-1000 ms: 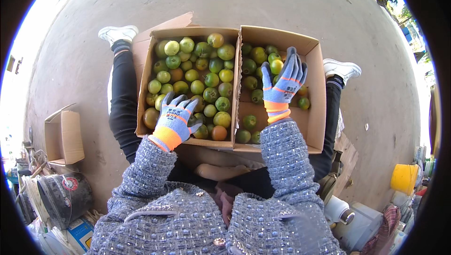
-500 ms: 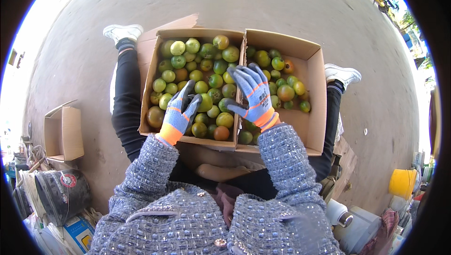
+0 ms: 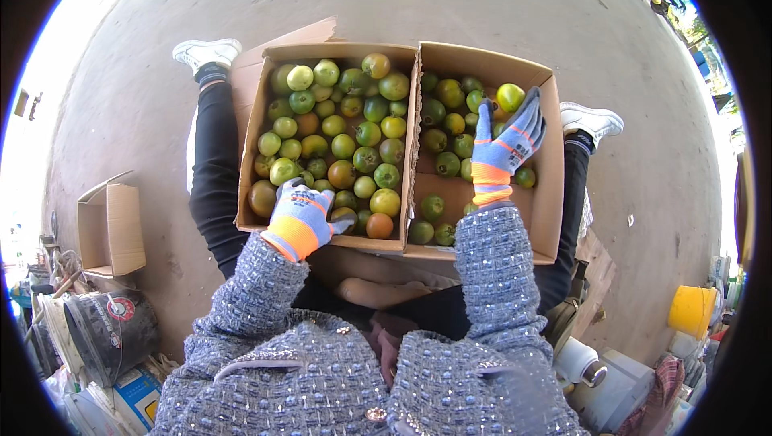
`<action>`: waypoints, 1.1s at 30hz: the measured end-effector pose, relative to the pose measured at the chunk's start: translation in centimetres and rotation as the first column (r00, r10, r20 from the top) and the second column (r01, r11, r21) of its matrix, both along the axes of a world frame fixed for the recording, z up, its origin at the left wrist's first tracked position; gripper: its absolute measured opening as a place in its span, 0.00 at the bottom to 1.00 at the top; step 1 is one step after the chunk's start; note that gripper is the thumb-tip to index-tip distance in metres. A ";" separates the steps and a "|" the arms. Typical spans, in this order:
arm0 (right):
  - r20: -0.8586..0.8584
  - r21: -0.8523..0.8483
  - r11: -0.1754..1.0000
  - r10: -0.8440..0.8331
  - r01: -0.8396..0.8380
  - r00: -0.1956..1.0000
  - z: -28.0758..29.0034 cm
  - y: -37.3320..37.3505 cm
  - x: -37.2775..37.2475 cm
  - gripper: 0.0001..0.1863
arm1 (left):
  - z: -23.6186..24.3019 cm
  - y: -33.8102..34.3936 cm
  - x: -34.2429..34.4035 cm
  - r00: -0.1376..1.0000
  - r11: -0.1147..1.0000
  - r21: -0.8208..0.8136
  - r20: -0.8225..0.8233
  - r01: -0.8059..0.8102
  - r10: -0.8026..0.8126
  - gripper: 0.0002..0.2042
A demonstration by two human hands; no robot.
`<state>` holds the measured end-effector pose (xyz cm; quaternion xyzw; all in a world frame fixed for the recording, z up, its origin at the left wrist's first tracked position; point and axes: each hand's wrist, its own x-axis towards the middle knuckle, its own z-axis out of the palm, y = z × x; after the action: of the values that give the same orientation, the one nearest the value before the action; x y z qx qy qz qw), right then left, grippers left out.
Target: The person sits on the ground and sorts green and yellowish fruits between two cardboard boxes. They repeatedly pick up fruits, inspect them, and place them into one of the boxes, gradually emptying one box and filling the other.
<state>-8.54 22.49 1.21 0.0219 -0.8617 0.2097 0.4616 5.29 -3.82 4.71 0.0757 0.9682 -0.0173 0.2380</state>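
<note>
Tomato [image 3: 510,98] near-round, long axis indistinct

The tomatoes [image 3: 342,146] look smooth and shiny, the cardboard boxes [image 3: 532,215] dull, the gloves [image 3: 299,215] knitted cloth, the jacket [image 3: 305,384] rough and bumpy

L hand [image 3: 302,215] fingers curled, thumb out to R; R hand [image 3: 508,147] farther fwd, fingers extended, thumb spread; 2 forearms [image 3: 494,263] reaching fwd.
</note>
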 end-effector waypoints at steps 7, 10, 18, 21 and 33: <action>0.057 0.071 0.937 0.340 -0.343 0.939 -1.3 -1.9 0.7 0.38 | -2.8 1.0 -0.8 0.994 0.991 -0.073 0.024 0.108 -0.107 0.29; 0.058 0.036 0.819 0.570 -0.573 0.819 -0.7 -2.5 1.5 0.39 | -3.8 -0.5 -0.1 0.993 0.988 0.149 -0.107 -0.024 0.041 0.29; 0.391 0.073 0.409 0.827 -0.910 0.403 0.9 -5.9 4.8 0.44 | -4.8 0.7 -1.8 0.812 -0.353 0.902 0.394 -0.249 0.432 0.11; 0.312 0.095 0.503 0.804 -0.859 0.506 0.4 -5.7 4.5 0.43 | -4.5 2.4 -1.4 0.816 -0.348 0.917 0.348 -0.194 0.462 0.13; -0.031 0.095 0.983 0.162 -0.158 0.986 -0.3 -1.9 0.8 0.37 | -2.9 4.8 -0.6 0.985 0.983 0.061 0.004 0.172 -0.173 0.25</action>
<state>-7.73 20.62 0.95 0.1164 -0.8567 0.2057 0.4584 4.69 0.96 1.79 0.1665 0.9570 -0.0080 0.2376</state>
